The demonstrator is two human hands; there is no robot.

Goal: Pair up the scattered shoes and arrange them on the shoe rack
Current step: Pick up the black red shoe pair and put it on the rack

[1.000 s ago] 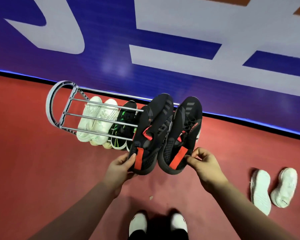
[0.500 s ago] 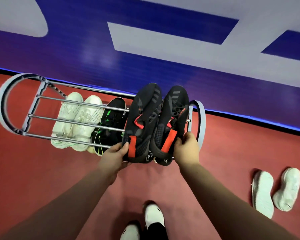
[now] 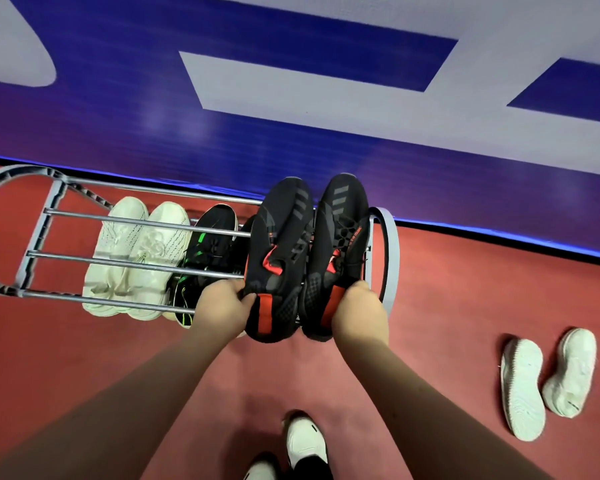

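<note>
A grey metal shoe rack (image 3: 42,258) with horizontal bars stands against the blue wall. On its lower level sit a cream-white pair (image 3: 137,258) and a black pair with green accents (image 3: 207,261). My left hand (image 3: 219,310) grips the heel of one black shoe with red accents (image 3: 279,244). My right hand (image 3: 359,306) grips the heel of its matching shoe (image 3: 343,230). Both black-and-red shoes lie side by side over the right end of the rack's top bars, toes toward the wall.
Two white shoes (image 3: 548,375) lie sole-up on the red floor to the right. My own white-toed feet (image 3: 303,441) are at the bottom. The blue and white wall (image 3: 291,133) rises directly behind the rack.
Both hands have carried the black-and-red pair forward and down onto the right end of the rack. The view has moved closer to the rack.
</note>
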